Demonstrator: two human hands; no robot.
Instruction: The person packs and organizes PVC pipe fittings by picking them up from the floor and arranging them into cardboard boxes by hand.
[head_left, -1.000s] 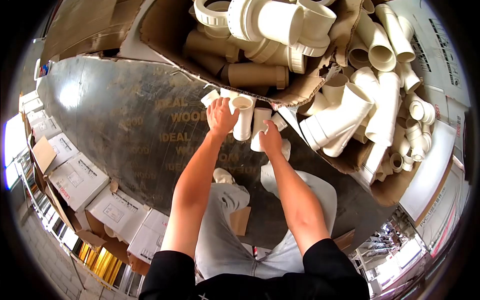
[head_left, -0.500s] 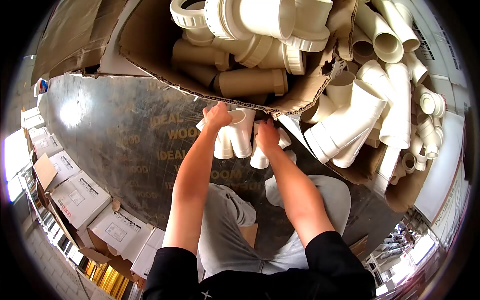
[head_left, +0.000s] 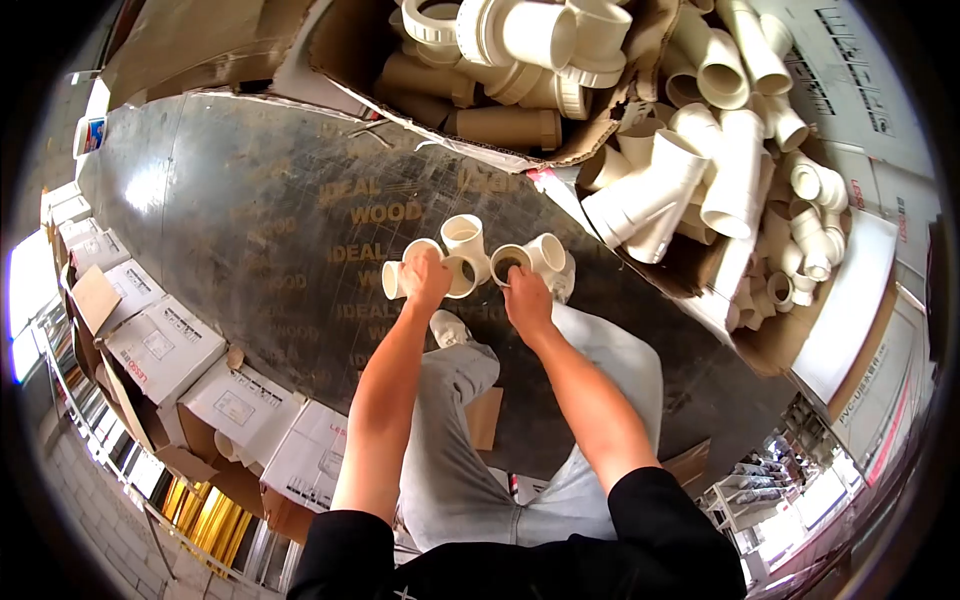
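Observation:
Two white plastic pipe fittings with several round mouths are in my hands, above the dark board. My left hand (head_left: 426, 280) is closed on the rim of the left pipe fitting (head_left: 393, 280). My right hand (head_left: 528, 302) grips the lower rim of the right pipe fitting (head_left: 546, 252), fingers hooked at its open mouth. Between the hands is a middle pipe fitting (head_left: 463, 238), its mouths facing up towards me. It sits close against the others; whether a hand also holds it is hidden.
A cardboard box (head_left: 590, 150) of large white fittings stands ahead. To the right, another cardboard box (head_left: 690, 300) holds a heap of pipe fittings. White cartons (head_left: 165, 345) line the left side. The dark printed board (head_left: 260, 220) lies ahead and below.
Both hands have drawn the fittings back from the box edge, nearer my knees. The fittings have tipped so their mouths face up. The view has shifted slightly.

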